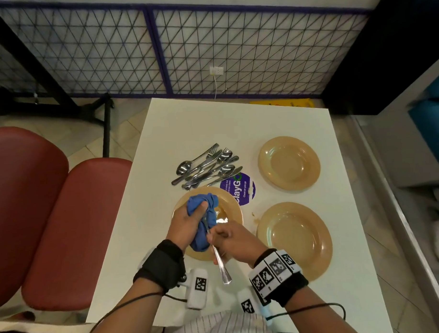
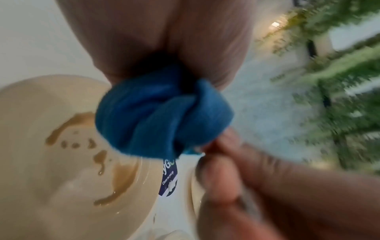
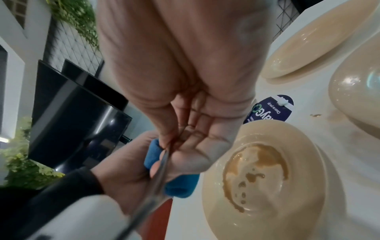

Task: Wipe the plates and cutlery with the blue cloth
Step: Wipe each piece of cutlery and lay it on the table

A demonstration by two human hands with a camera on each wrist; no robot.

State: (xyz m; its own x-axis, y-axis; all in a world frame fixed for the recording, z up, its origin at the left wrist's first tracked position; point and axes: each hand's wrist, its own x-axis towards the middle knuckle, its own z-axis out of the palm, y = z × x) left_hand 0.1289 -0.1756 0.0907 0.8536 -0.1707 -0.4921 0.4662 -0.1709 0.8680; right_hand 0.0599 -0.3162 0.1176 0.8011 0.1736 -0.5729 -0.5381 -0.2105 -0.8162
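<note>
Now, low in the frame, the left hand (image 1: 184, 223) bunches the blue cloth (image 1: 202, 216) around cutlery whose handle (image 1: 222, 266) the right hand (image 1: 234, 243) pinches; next, probably, the stained plate (image 3: 267, 186).

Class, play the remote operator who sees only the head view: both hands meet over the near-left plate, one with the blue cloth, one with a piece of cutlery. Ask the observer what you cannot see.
Operator: Is the plate under the hands clean?
Observer: No. The right wrist view shows brown liquid pooled in the well of that plate.
Operator: How is the blue cloth held?
Observer: The left wrist view shows the blue cloth bunched into a wad in the grip of the left hand.
Operator: Where exactly does the right hand hold the cutlery?
Observer: In the right wrist view the right hand pinches the metal handle right beside the cloth; the working end is hidden.
</note>
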